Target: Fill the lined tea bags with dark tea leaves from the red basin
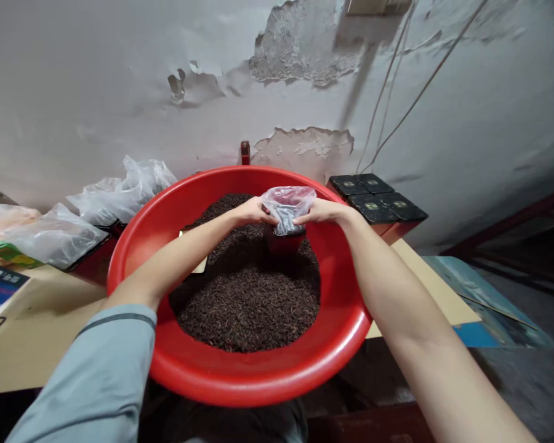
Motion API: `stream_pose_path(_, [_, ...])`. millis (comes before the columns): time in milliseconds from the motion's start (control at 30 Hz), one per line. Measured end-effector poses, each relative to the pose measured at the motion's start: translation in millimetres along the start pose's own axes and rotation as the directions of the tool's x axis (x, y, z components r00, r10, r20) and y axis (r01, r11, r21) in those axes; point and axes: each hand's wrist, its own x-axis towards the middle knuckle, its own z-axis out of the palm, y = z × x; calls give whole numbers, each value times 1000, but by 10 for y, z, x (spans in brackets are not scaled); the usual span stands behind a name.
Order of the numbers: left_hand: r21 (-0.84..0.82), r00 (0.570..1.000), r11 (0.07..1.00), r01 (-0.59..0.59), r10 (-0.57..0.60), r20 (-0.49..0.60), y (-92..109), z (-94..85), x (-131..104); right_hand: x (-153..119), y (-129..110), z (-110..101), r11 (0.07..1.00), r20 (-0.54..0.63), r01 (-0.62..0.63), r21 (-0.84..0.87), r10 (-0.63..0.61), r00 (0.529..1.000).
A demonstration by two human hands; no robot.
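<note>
A large red basin (258, 389) holds a heap of dark, loose, dried leaf-like material (253, 311). Over its far side, a clear plastic bag (289, 197) lines a small dark box (284, 241), its mouth spread open. My left hand (255, 211) grips the bag's left edge, thumb on the plastic. On the right edge, my right hand (321, 211) pinches the bag the same way. A pale flat object (200, 266) lies partly hidden behind my left forearm, inside the basin.
Black-topped boxes (378, 206) stand to the right of the basin. Clear plastic bags (124, 187) sit on dark boxes at the left. Behind is a peeling wall (203, 135) with hanging cables. Tan board (37, 329) lies on the left.
</note>
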Motion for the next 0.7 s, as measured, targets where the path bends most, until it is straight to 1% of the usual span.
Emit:
stream_pose_path(33, [-18,1000,1000,5,-5,7,9,56,82,54,-13,52,998,-23,30,-61,-32,999])
stream_pose_path(67, [7,1000,1000,8,-8,-1,32,91,161,103,-23,104,989,-56,32,-144,-41,998])
stream_pose_path(133, [122,1000,992,-2,5,-25,103,121,286,172,-39,198,945,-145,-28,-327,-21,989])
stream_pose_path(200, [233,998,972,-22,35,-52,177,133,348,207,-58,272,885,-212,-78,-459,-24,977])
stream_pose_path(267, [286,994,957,-37,65,-87,223,153,355,219,-94,327,843,-241,-87,-530,-51,969])
stream_pose_path(333, [284,988,958,-43,82,-129,227,180,331,225,-154,372,814,-281,-116,-569,-60,958])
stream_pose_path(433, [244,980,967,-78,119,-158,173,201,296,244,-279,424,786,-372,-204,-584,-36,928])
stream_pose_path(500, [187,978,976,-114,143,-149,130,185,297,256,-361,436,787,-397,-229,-573,-22,917])
stream_pose_path(567, [111,982,985,-130,144,-126,104,151,307,255,-419,424,798,-393,-230,-557,-9,919])
stream_pose_path(633, [77,985,993,-94,104,-138,94,120,300,238,-451,397,812,-383,-231,-537,9,924])
stream_pose_path(700, [143,989,990,17,4,-147,82,126,247,213,-461,371,824,-383,-232,-517,20,923])
